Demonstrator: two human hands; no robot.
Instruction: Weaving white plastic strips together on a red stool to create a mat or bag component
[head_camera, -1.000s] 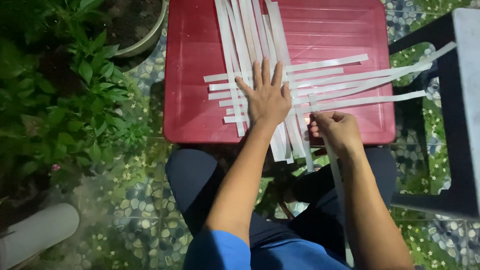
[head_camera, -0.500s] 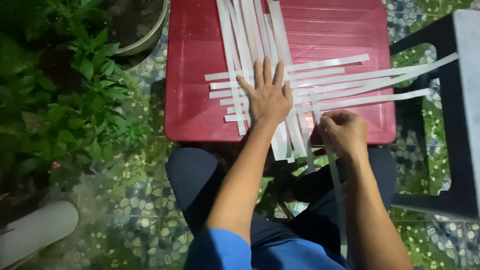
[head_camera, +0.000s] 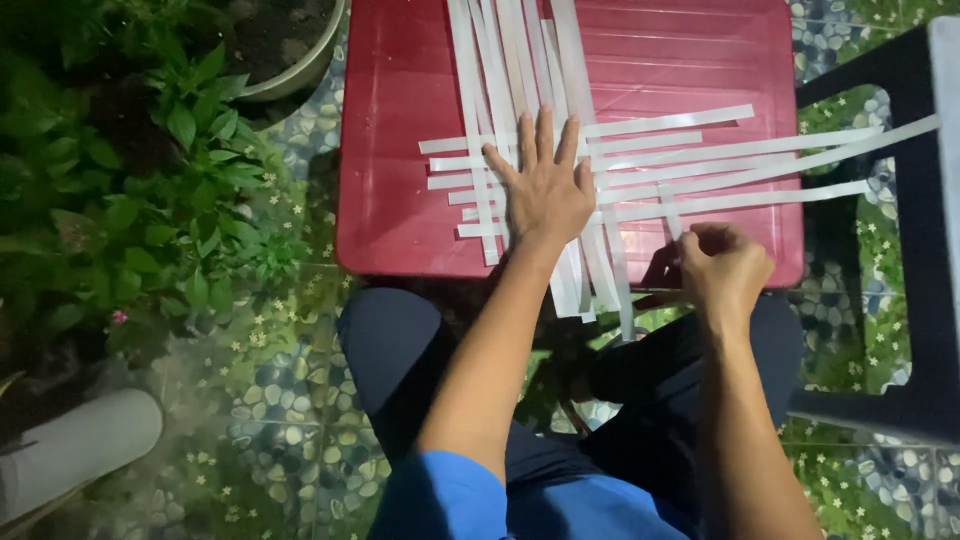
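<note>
Several long white strips (head_camera: 690, 160) lie crossed in a woven patch on a red plastic table (head_camera: 400, 150). My left hand (head_camera: 543, 185) lies flat with fingers spread on the crossing, pressing the strips down. My right hand (head_camera: 722, 268) is at the table's front edge, its fingers pinched on one upright white strip (head_camera: 670, 210) that rises into the weave. Other upright strips hang over the front edge between my hands.
Green leafy plants (head_camera: 150, 180) and a pot rim (head_camera: 300, 70) stand at the left. A dark plastic chair (head_camera: 900, 250) is at the right. A grey cylinder (head_camera: 70, 450) lies at the lower left. My knees sit under the table on patterned paving.
My right hand has shifted right and slightly down along the table's front edge with the strip in its fingers. The left hand stays pressed on the weave.
</note>
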